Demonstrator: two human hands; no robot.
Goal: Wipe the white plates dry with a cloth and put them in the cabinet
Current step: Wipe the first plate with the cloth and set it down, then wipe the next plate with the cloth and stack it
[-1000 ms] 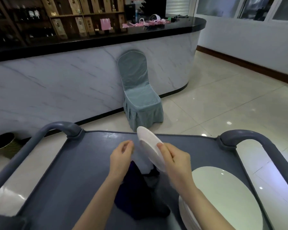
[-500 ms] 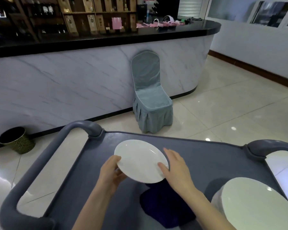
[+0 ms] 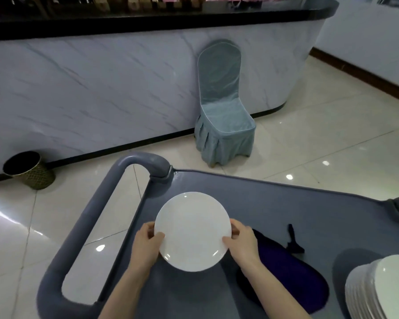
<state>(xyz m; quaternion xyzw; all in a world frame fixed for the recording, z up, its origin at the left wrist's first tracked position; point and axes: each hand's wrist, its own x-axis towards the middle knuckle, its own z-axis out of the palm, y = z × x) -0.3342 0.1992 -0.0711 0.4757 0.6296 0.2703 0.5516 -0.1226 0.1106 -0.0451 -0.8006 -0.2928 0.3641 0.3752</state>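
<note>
White plate point(image 3: 192, 231) held face-up, roughly level, above grey cart point(image 3: 274, 203). Left hand point(image 3: 145, 244) grips left rim, right hand point(image 3: 242, 242) grips right rim; each thumb lies on upper face, fingers curl under edge. Cart tray holds dark blue cloth point(image 3: 283, 275), lying flat just right of right hand, and stack of white plates point(image 3: 378, 293) at near right corner. Dark wastebasket point(image 3: 29, 170) on tiled floor by marble counter point(image 3: 101, 88); contents not discernible. Blue-covered chair point(image 3: 224, 116) stands against counter.
</note>
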